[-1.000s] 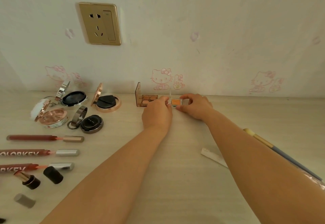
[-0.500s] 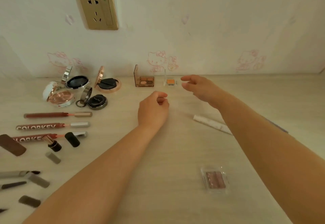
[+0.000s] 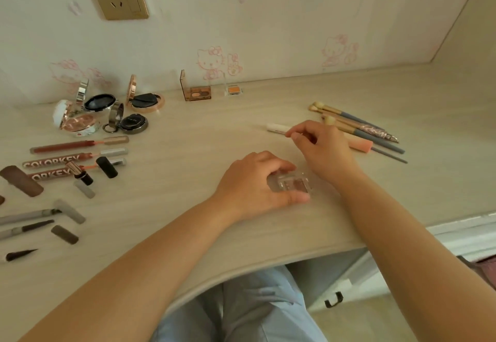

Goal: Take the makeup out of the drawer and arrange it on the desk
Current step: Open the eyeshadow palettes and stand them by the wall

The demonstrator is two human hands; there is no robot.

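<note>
The left hand (image 3: 252, 183) grips a small clear eyeshadow case (image 3: 291, 184) flat on the desk (image 3: 188, 153), fingers (image 3: 298, 198) curled round its edges, probably steadying it for opening. The right hand (image 3: 322, 148) hovers just behind, fingers loosely curled, holding nothing visible. Half a second ago both hands were farther back near the orange eyeshadow pan (image 3: 234, 90), the case untouched.
</note>
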